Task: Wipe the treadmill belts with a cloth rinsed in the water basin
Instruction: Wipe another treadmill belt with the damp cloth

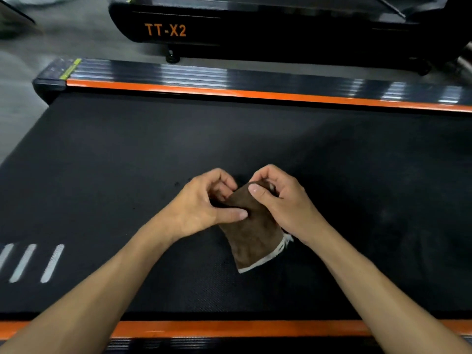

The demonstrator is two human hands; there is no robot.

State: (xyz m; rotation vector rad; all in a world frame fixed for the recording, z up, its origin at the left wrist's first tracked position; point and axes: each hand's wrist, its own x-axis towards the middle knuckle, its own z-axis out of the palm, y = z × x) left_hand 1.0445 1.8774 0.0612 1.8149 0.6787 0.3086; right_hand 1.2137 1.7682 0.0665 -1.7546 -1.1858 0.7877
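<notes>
— While both hands work above the middle of the black treadmill belt (127, 159), where exactly is the cloth?

— Between them. A folded brown cloth (251, 238) with a pale hem is held just over the belt; the left hand (204, 203) pinches its upper left edge, thumb laid flat across the fabric, and the right hand (278, 200) grips the top end with curled fingers and thumb.

— Which way does it lie?

— Its long axis runs from the fingertips down and slightly right toward the person, so the hemmed end points back at the wearer and the gripped end points at the far orange side rail (229, 93). Whether the lower end touches the belt cannot be told.

— Which hand is nearer?

— Both are on it; the right covers the top corner, the left sits beside it. By my reading, the person is refolding the cloth into a pad, and the coming wipe turns on pressing it flat to the belt, whose free surface spreads left and right of the hands.

— And the count?

— Two hands, one cloth. One belt in full view, edged by two orange rails, near (229, 328) and far. A second treadmill (255, 24), marked TT-X2, stands beyond on the grey floor (76, 39). Three white stripes (30, 261) mark the belt at left. No water basin is in view.
</notes>
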